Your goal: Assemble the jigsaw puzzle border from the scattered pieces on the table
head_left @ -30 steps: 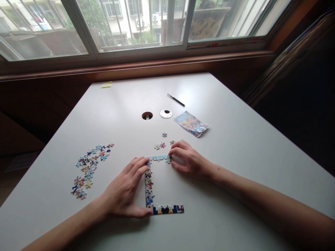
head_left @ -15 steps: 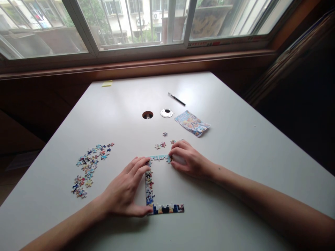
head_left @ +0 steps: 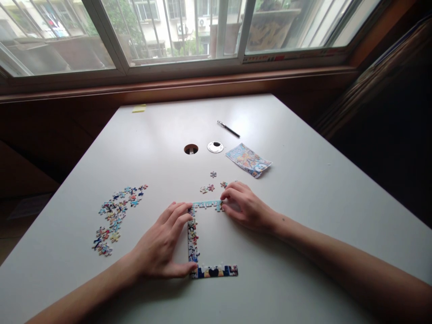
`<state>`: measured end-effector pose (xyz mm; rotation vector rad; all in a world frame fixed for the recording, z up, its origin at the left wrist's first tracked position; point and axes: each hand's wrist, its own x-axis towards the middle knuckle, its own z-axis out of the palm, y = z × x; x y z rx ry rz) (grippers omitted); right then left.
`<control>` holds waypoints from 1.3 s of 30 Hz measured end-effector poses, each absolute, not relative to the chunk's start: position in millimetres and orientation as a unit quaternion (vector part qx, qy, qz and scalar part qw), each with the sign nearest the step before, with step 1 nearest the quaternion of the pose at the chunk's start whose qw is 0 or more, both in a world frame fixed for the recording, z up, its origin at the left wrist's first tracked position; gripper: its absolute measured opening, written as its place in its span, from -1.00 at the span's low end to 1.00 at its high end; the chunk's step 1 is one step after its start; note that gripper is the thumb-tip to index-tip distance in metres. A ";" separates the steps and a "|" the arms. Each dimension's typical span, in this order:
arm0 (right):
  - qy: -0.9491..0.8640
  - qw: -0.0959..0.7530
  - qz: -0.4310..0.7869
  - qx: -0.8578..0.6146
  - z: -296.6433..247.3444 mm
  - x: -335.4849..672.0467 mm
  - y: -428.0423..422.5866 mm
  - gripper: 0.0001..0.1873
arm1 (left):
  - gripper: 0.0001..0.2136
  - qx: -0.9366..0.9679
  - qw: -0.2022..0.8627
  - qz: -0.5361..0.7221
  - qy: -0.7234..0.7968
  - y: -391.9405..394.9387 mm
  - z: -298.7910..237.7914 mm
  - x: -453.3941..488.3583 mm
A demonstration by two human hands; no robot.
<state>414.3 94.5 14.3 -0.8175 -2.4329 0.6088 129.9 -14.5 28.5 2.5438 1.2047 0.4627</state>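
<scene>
A partly joined jigsaw border (head_left: pixel 193 238) lies on the white table, with a left side, a light-blue top strip and a dark bottom strip. My left hand (head_left: pixel 168 243) is spread along the left side, fingertips on the top-left corner and thumb on the bottom-left corner. At the right end of the top strip, my right hand (head_left: pixel 245 207) pinches a small puzzle piece (head_left: pixel 222 204), mostly covered by the fingertips. Just beyond that hand lie several loose pieces (head_left: pixel 211 187), one partly hidden by its knuckles.
To the left is a scattered pile of puzzle pieces (head_left: pixel 114 211). Farther back are a crumpled picture sheet (head_left: pixel 248 159), a pen (head_left: pixel 228 129), a round metal cover (head_left: pixel 215 146) and a cable hole (head_left: pixel 191 149). Yellow tape (head_left: pixel 139 108) sits near the far edge, below the window.
My right hand has shifted slightly to the right at the top strip's end, showing a little more of the strip. My left hand stays in place on the border.
</scene>
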 end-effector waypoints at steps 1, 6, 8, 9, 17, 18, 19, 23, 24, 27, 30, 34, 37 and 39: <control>-0.893 0.248 0.224 -0.301 14.8 414.0 94.3 -0.91 | -0.23 0.882 0.144 0.159 0.419 -14.5 28.7 129.9; -0.894 0.246 0.222 -0.301 16.2 413.0 94.1 -0.90 | -0.29 0.877 0.152 0.167 0.424 -14.2 28.8 129.7; -0.894 0.248 0.222 -0.300 16.3 413.0 94.1 -0.90 | -0.32 0.875 0.156 0.174 0.424 -14.0 28.5 129.5; -0.894 0.248 0.222 -0.299 16.2 413.1 94.1 -0.90 | -0.33 0.874 0.157 0.176 0.425 -13.8 28.4 129.5; -0.897 0.241 0.219 -0.301 14.7 414.2 94.2 -0.89 | -0.37 0.877 0.152 0.167 0.424 -14.0 27.9 129.4; -0.896 0.241 0.219 -0.300 14.9 414.1 94.1 -0.89 | -0.37 0.877 0.152 0.167 0.425 -14.1 27.9 129.4; -0.896 0.241 0.220 -0.301 15.4 413.9 94.0 -0.88 | -0.37 0.877 0.152 0.166 0.425 -14.2 28.0 129.4; -0.896 0.241 0.224 -0.299 17.0 413.9 93.8 -0.88 | -0.38 0.875 0.153 0.168 0.427 -14.4 29.1 130.3; -0.896 0.241 0.223 -0.299 16.9 414.1 93.9 -0.88 | -0.38 0.875 0.152 0.168 0.427 -14.4 29.4 130.5; -0.898 0.236 0.221 -0.299 15.2 414.9 94.5 -0.87 | -0.39 0.876 0.151 0.165 0.427 -14.0 29.3 130.5; -0.898 0.232 0.222 -0.302 13.8 414.7 94.7 -0.87 | -0.40 0.875 0.152 0.170 0.428 -13.7 27.9 129.8; -0.896 0.239 0.222 -0.302 13.7 414.3 94.8 -0.88 | -0.41 0.874 0.153 0.172 0.428 -14.2 26.5 129.7; -0.893 0.253 0.222 -0.300 14.1 416.2 94.8 -0.89 | -0.43 0.873 0.148 0.179 0.430 -14.6 26.1 130.7; -0.890 0.261 0.214 -0.306 15.5 416.7 95.0 -0.88 | -0.45 0.870 0.146 0.188 0.431 -14.5 25.7 131.4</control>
